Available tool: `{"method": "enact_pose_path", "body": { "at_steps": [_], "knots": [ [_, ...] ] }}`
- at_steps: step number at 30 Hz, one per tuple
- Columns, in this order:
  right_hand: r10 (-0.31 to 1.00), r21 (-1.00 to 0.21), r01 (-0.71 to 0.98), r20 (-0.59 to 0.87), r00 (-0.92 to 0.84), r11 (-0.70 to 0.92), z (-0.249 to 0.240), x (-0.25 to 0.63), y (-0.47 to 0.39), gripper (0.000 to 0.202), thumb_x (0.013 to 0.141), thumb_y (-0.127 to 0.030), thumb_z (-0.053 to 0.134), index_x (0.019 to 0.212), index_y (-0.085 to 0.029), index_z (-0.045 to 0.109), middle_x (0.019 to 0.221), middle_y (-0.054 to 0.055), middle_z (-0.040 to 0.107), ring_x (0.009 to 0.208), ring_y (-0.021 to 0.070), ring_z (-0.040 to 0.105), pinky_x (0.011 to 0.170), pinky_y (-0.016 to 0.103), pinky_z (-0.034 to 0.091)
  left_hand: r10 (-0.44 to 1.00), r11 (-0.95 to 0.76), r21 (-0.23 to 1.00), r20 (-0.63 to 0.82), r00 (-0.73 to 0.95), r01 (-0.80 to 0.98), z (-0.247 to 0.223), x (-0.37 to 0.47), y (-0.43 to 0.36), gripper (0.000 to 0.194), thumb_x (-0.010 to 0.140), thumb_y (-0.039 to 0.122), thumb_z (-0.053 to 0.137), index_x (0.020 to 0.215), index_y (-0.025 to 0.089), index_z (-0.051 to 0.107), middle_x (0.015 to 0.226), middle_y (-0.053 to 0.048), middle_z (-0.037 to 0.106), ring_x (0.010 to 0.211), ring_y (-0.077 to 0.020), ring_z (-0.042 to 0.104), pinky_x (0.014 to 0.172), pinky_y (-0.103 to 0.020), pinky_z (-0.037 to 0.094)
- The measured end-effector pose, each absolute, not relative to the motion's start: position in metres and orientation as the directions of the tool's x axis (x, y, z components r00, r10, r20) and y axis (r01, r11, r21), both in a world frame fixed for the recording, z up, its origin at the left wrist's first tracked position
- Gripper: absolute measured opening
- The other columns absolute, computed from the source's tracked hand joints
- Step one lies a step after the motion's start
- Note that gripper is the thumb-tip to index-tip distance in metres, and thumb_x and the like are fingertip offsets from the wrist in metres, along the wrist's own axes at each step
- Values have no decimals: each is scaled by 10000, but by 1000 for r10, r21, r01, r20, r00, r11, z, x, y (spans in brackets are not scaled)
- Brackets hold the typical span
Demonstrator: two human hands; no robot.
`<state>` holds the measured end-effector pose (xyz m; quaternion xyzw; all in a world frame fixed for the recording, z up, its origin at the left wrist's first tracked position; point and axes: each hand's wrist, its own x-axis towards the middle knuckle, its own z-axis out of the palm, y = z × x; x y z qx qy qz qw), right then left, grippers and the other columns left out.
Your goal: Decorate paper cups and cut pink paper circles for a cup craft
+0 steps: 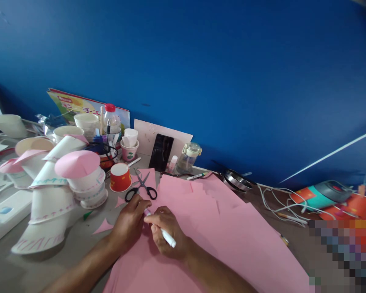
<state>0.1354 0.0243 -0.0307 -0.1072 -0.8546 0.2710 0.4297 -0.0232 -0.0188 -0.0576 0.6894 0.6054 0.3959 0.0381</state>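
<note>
My right hand [167, 232] is closed round a white marker [168, 237] over large pink paper sheets [232, 236]. The marker's purple end [147, 212] lies between my two hands. My left hand [130, 219] is right beside it, fingers bent and pressed together; whether they pinch that end is too small to tell. Black-handled scissors [142, 187] lie spread just beyond my left hand. A red paper cup [120, 178] stands to their left. Pink paper scraps [103, 226] lie left of my left hand.
Decorated paper cups with pink cones [79, 165] are stacked at the left, near a white box [10, 213]. Along the blue wall stand a black phone [161, 152], a glass jar [189, 158] and a bottle [111, 118]. White cables [266, 203] lie at the right.
</note>
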Motion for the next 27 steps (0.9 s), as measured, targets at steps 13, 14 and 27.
{"method": "enact_pose_path", "body": {
  "at_steps": [13, 14, 27],
  "knots": [
    [408, -551, -53, 675, -615, 833, -31, 136, 23, 276, 951, -237, 337, 1062, -224, 589, 702, 24, 645, 619, 173, 580, 719, 358, 461, 856, -225, 552, 505, -107, 803, -54, -13, -22, 342, 688, -4, 437, 932, 177, 595, 853, -54, 546, 627, -157, 543, 555, -262, 432],
    [388, -529, -55, 686, -616, 847, -31, 135, 23, 280, 948, -233, 333, 1070, -223, 585, 702, 25, 645, 605, 170, 573, 712, 360, 456, 862, -219, 557, 495, -109, 801, -53, -12, -22, 331, 692, 0, 440, 929, 173, 594, 856, -56, 546, 639, -162, 551, 561, -265, 437],
    [453, -510, 147, 551, -701, 848, -26, 147, 53, 603, 820, -270, 582, 1385, -138, 416, 983, 103, 679, 855, 240, 622, 851, 417, 500, 862, -101, 576, 459, -218, 811, -51, -47, -10, 329, 816, 120, 387, 1088, 189, 560, 1022, -111, 610, 946, -273, 624, 812, -392, 499]
  ]
}}
